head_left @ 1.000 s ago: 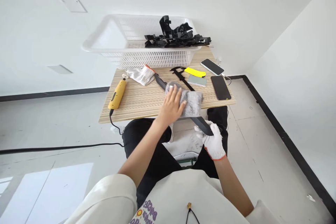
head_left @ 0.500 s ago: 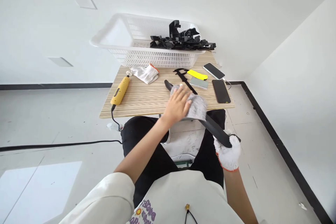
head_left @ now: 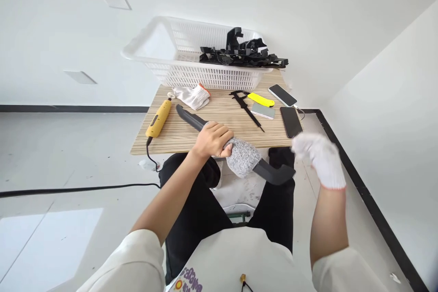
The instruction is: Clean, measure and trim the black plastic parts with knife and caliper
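My bare left hand (head_left: pixel 214 139) is closed round a long curved black plastic trim piece (head_left: pixel 273 173) and a speckled grey cloth (head_left: pixel 242 157) wrapped over its middle. The piece slants across the table's front edge, its far end over the tabletop and its near end above my lap. My right hand (head_left: pixel 320 155), in a white knit glove with an orange cuff edge, is off the piece, to the right of the table near the dark phone (head_left: pixel 290 122). Motion blurs its fingers, so I cannot make out their pose.
A white basket (head_left: pixel 205 73) with several black plastic parts (head_left: pixel 242 50) stands at the back. On the wooden table (head_left: pixel 171 143) lie a yellow corded tool (head_left: pixel 159 118), a white glove (head_left: pixel 193 96), black calipers (head_left: pixel 246 108), a yellow-handled tool (head_left: pixel 261 99), a grey block (head_left: pixel 263 110) and a white-edged phone (head_left: pixel 282 95).
My right hand has let go of the trim piece's near end and moved up and right. My left hand, gripping the cloth and piece, has shifted left; the piece moved left too.
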`<state>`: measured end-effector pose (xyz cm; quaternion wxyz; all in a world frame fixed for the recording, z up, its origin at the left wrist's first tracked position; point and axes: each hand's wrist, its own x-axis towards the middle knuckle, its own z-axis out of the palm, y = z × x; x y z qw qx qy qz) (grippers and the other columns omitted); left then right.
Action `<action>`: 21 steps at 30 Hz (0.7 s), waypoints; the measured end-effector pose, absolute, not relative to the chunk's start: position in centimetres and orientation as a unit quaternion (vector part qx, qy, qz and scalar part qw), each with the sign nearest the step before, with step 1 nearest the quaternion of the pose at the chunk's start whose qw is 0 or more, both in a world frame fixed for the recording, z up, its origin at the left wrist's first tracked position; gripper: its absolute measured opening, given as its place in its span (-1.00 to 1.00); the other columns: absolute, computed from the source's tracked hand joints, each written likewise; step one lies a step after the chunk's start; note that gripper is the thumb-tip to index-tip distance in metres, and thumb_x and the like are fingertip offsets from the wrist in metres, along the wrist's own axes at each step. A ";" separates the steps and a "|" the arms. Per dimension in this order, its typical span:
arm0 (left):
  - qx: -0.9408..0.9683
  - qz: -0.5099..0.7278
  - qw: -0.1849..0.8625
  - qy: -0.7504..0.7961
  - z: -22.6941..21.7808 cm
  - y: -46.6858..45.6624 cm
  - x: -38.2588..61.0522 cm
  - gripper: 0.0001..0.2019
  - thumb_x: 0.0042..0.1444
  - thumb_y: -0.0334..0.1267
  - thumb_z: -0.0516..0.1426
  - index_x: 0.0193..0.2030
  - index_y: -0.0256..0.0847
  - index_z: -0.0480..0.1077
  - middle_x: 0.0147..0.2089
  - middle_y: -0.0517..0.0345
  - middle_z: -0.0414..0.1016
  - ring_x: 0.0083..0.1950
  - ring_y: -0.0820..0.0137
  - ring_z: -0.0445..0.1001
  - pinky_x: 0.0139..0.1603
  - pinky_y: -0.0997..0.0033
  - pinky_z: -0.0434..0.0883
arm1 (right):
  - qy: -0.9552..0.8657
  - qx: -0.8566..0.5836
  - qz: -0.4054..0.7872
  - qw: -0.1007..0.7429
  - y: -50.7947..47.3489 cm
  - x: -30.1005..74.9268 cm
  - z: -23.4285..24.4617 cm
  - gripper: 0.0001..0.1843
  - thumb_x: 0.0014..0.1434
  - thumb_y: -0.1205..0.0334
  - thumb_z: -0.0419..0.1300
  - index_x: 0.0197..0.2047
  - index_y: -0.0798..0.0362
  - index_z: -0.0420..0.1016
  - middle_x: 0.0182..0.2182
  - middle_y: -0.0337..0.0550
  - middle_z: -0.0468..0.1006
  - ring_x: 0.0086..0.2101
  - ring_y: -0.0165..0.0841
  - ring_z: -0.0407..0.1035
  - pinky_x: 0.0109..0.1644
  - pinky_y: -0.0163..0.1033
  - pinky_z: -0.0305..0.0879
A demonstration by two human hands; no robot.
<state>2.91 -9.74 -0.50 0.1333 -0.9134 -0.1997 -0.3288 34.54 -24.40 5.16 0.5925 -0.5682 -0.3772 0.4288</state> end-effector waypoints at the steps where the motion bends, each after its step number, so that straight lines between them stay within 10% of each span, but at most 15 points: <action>1: -0.911 -0.329 0.136 -0.211 -0.6 -9.2 2.8 -0.68 0.24 -0.04 -0.09 -0.40 -0.11 0.35 -0.51 0.08 0.36 -0.46 0.24 0.32 -0.38 0.18 0.21 | -0.402 -0.585 0.372 0.598 -21.1 35.7 6.1 -0.59 0.10 -0.06 0.31 -0.02 -0.06 0.58 -0.02 -0.01 0.59 -0.01 -0.12 0.48 -0.05 0.01 0.46; 5: -0.901 -0.329 0.104 -0.262 -1.1 -8.5 3.0 -0.70 0.22 -0.08 -0.08 -0.39 -0.12 0.36 -0.48 0.08 0.40 -0.46 0.26 0.33 -0.36 0.20 0.22 | -0.609 -0.741 0.079 0.272 -6.2 38.9 6.8 -0.31 0.12 -0.15 0.26 0.21 0.08 0.43 0.25 0.16 0.41 0.25 0.00 0.27 0.34 0.13 0.13; 8: -0.891 -0.347 0.102 -0.276 -1.2 -8.4 3.1 -0.71 0.22 -0.10 -0.06 -0.38 -0.14 0.37 -0.47 0.09 0.42 -0.46 0.28 0.34 -0.35 0.22 0.24 | -0.620 -0.780 0.027 0.082 1.9 39.5 5.3 -0.11 0.04 -0.23 0.28 0.28 0.21 0.34 0.27 0.32 0.34 0.23 0.09 0.25 0.26 0.10 0.18; 21: -0.891 -0.320 0.056 -0.317 -0.8 -8.7 3.5 -0.72 0.20 -0.11 -0.05 -0.40 -0.15 0.38 -0.48 0.09 0.47 -0.45 0.29 0.38 -0.36 0.21 0.26 | -0.626 -0.773 -0.052 0.088 6.6 40.3 0.8 -0.33 0.05 -0.18 0.19 0.10 0.11 0.50 0.09 0.20 0.46 0.08 0.05 0.30 0.14 0.09 0.19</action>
